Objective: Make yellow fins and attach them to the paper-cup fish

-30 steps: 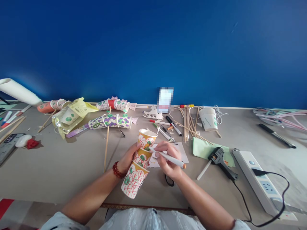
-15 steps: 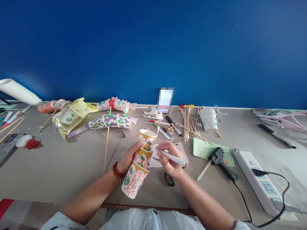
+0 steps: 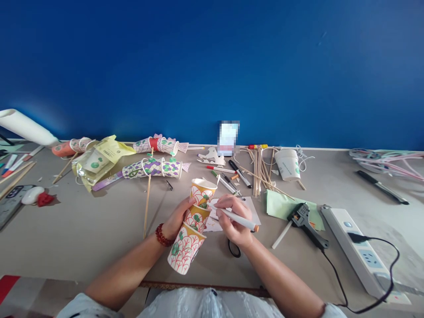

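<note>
My left hand (image 3: 177, 217) is wrapped round a chain of three nested paper cups (image 3: 194, 225) drawn with red scale lines and green leaf marks, tilted up off the table. A red bead bracelet (image 3: 162, 236) sits on that wrist. My right hand (image 3: 233, 221) pinches a white marker with an orange end (image 3: 236, 218), its tip touching the side of the cups near the middle one. Under my right hand lie white paper pieces (image 3: 253, 212) and the black handle of scissors (image 3: 233, 250).
Finished cup fish on sticks (image 3: 154, 168) lie at the back left beside a yellow packet (image 3: 99, 161). Markers (image 3: 228, 176), wooden sticks (image 3: 258, 174) and a white cup (image 3: 287, 164) lie behind. A glue gun (image 3: 306, 223) on green paper and a power strip (image 3: 353, 249) are at right.
My right hand made small strokes with the marker against the cups: the orange end swung slightly right, then back. My left hand and the cups stayed put.
</note>
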A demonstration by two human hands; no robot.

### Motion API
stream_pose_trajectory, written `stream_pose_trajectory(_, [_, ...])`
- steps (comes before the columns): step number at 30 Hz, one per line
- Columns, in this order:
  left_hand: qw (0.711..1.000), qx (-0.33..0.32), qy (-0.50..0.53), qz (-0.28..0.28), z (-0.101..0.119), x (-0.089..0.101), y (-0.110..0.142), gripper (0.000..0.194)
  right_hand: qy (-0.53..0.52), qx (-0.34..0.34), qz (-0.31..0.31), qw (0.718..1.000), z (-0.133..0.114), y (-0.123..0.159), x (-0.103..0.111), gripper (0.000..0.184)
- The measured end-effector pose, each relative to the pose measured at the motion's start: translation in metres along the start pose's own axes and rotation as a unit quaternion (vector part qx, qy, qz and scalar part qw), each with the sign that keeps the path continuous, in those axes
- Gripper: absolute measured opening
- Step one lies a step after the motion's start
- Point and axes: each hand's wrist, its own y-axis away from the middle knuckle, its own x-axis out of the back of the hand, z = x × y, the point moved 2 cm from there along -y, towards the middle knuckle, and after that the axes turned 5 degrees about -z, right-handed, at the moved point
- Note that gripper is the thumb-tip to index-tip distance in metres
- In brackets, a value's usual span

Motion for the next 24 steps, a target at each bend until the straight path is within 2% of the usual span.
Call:
stream_pose_trajectory(4, [1.000, 0.012, -0.002, 0.021, 0.0004, 0.0002, 0.0007, 0.042, -0.004, -0.001, 0.002, 1.000, -0.0006, -0.0003, -0.0001, 0.009])
stream_pose_trajectory(11, [1.000, -0.001, -0.002, 0.012, 0.0008, -0.0015, 0.0005, 0.044, 0.005, -0.002, 0.010, 1.000, -0.0013, -0.0001, -0.0004, 0.009])
stream_pose_trajectory(24, [1.000, 0.012, -0.012, 0.024, 0.0026, -0.0048, 0.0017, 0.046, 0.006, -0.002, 0.011, 1.000, -0.0020, -0.0009, -0.0004, 0.009])
